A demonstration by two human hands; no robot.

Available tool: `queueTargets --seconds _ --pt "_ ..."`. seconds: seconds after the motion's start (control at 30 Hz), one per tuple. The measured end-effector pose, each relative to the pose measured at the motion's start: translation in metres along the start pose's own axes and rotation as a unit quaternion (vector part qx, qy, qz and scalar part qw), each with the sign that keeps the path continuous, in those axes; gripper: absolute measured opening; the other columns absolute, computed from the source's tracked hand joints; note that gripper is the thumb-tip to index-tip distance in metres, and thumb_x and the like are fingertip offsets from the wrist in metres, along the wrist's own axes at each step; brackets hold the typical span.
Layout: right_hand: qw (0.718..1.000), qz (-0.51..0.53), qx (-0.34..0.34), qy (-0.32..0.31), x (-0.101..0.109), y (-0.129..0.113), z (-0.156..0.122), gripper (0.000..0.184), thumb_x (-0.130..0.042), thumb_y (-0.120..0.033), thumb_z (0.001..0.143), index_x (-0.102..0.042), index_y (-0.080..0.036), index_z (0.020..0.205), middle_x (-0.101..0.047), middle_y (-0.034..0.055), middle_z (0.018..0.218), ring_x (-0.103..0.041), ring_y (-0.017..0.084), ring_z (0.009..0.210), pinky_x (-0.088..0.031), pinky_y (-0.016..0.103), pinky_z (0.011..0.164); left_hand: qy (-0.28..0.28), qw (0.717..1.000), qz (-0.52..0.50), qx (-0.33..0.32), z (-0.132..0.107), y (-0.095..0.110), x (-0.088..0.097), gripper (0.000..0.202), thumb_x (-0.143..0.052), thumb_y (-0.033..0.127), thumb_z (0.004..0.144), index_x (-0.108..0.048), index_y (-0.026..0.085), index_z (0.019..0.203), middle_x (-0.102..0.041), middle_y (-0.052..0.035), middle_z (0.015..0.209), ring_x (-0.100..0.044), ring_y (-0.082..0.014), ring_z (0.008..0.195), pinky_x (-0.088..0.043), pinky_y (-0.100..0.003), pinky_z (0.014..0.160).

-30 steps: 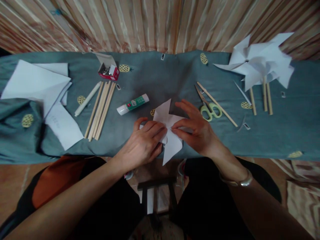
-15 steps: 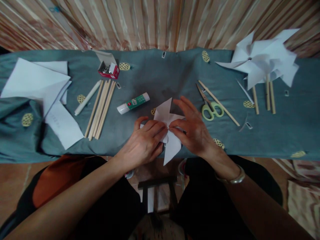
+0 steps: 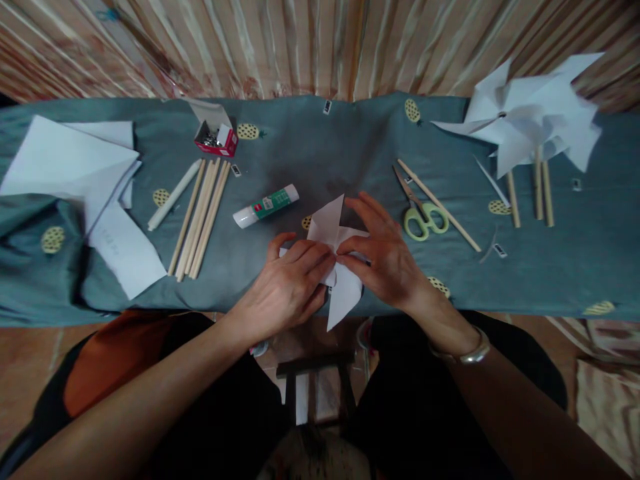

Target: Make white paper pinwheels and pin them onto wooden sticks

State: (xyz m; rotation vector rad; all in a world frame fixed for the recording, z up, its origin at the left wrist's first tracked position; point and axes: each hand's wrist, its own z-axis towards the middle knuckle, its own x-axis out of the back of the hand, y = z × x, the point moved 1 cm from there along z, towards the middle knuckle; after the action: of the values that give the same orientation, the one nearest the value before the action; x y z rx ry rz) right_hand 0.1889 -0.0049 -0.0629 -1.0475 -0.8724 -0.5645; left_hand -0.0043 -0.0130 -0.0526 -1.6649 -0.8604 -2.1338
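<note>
A white paper pinwheel with folded blades is held between both hands over the front edge of the cloth-covered table. My left hand grips its left side, the fingers closed over the paper near the centre. My right hand pinches at the pinwheel's centre with thumb and index finger; its other fingers are raised. Whatever else lies within that pinch is hidden. A green and white glue stick lies beyond my left hand. Scissors with light green handles and a wooden stick are to the right of my right hand.
Several wooden sticks and a white rod lie left of the glue stick. Behind them stands an open red box of small metal pieces. White paper sheets are at far left; finished paper pinwheels on sticks lie at far right.
Both hands stay at the pinwheel in nearly the same place. The right fingers have shifted very slightly at its centre.
</note>
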Motion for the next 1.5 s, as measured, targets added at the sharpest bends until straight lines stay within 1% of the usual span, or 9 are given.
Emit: queueTargets --seconds 0.2,0.53,0.83,0.97,1.07,1.27,1.37,1.43,1.5 --pt "0.999 0.021 -0.005 -0.024 0.000 0.004 0.002 0.009 -0.065 -0.021 0.083 -0.070 -0.025 0.078 -0.042 -0.0027 0.152 -0.027 0.030 0.146 -0.032 0.055 0.114 0.001 1.000 -0.004 0.004 -0.001 0.001 0.000 0.036 -0.050 0.022 0.091 -0.056 0.011 0.125 -0.064 -0.0139 0.122 -0.056 -0.0288 0.114 -0.031 -0.056 0.106" --pt "0.999 0.020 -0.002 -0.038 0.001 0.007 0.004 0.009 -0.066 -0.020 0.082 -0.070 -0.027 0.079 -0.041 -0.0075 0.152 -0.026 0.029 0.146 -0.029 0.055 0.116 0.018 1.000 0.011 -0.003 -0.002 -0.001 -0.002 0.042 -0.047 0.024 0.093 -0.050 0.009 0.132 -0.063 -0.0159 0.126 -0.056 -0.0288 0.115 -0.032 -0.053 0.105" --pt "0.999 0.028 0.003 -0.028 0.001 0.011 0.004 0.008 -0.067 -0.021 0.081 -0.069 -0.029 0.082 -0.042 -0.0087 0.151 -0.027 0.029 0.146 -0.029 0.054 0.116 0.013 1.000 0.005 -0.008 -0.002 -0.001 -0.001 0.036 -0.050 0.022 0.091 -0.055 0.012 0.125 -0.063 -0.0144 0.126 -0.056 -0.0283 0.115 -0.031 -0.054 0.106" --pt "1.000 0.011 0.007 -0.026 0.002 0.011 0.005 0.003 -0.068 -0.023 0.080 -0.066 -0.025 0.079 -0.043 -0.0007 0.151 -0.029 0.031 0.145 -0.030 0.056 0.115 0.009 1.000 0.005 -0.007 -0.001 -0.001 0.000 0.032 -0.049 0.022 0.092 -0.057 0.014 0.122 -0.063 -0.0133 0.126 -0.057 -0.0278 0.114 -0.032 -0.055 0.106" --pt "1.000 0.000 0.012 -0.018 0.001 0.011 0.005 0.008 -0.071 -0.028 0.079 -0.065 -0.023 0.082 -0.044 0.0074 0.150 -0.030 0.032 0.144 -0.033 0.056 0.112 0.006 1.000 0.010 -0.006 0.000 0.000 0.001 0.031 -0.048 0.022 0.092 -0.058 0.014 0.121 -0.063 -0.0127 0.125 -0.057 -0.0275 0.114 -0.031 -0.055 0.106" --pt "0.997 0.064 -0.039 0.025 0.013 0.015 0.003 0.034 -0.065 -0.039 0.085 -0.064 -0.020 0.114 -0.056 0.0125 0.138 -0.053 0.028 0.128 -0.045 0.044 0.104 -0.003 1.000 0.016 0.004 0.001 0.003 0.000 0.032 -0.049 0.020 0.090 -0.059 0.013 0.120 -0.063 -0.0133 0.123 -0.055 -0.0288 0.114 -0.029 -0.056 0.107" --pt "0.993 0.063 -0.097 0.009 0.022 0.015 0.002 0.036 -0.062 -0.040 0.088 -0.063 -0.019 0.117 -0.070 0.0103 0.116 -0.067 0.026 0.105 -0.053 0.039 0.090 -0.006 1.000 0.014 0.003 0.002 0.003 0.000 0.032 -0.050 0.020 0.088 -0.060 0.014 0.118 -0.063 -0.0130 0.122 -0.054 -0.0300 0.116 -0.029 -0.057 0.107" --pt "0.991 0.050 -0.122 -0.017 0.025 0.013 0.004 0.039 -0.064 -0.042 0.087 -0.063 -0.018 0.117 -0.074 0.0085 0.102 -0.070 0.024 0.092 -0.053 0.036 0.082 -0.006 1.000 0.018 0.003 0.002 0.003 -0.001 0.032 -0.051 0.020 0.087 -0.060 0.015 0.118 -0.063 -0.0126 0.122 -0.052 -0.0304 0.117 -0.029 -0.056 0.106" --pt "0.990 0.038 -0.126 -0.044 0.027 0.011 0.008 0.039 -0.066 -0.042 0.085 -0.065 -0.017 0.114 -0.075 0.0079 0.099 -0.070 0.024 0.090 -0.052 0.034 0.080 -0.002 1.000 0.023 0.003 0.001 0.002 -0.002 0.033 -0.051 0.020 0.087 -0.060 0.015 0.117 -0.063 -0.0122 0.121 -0.052 -0.0301 0.117 -0.029 -0.055 0.106"
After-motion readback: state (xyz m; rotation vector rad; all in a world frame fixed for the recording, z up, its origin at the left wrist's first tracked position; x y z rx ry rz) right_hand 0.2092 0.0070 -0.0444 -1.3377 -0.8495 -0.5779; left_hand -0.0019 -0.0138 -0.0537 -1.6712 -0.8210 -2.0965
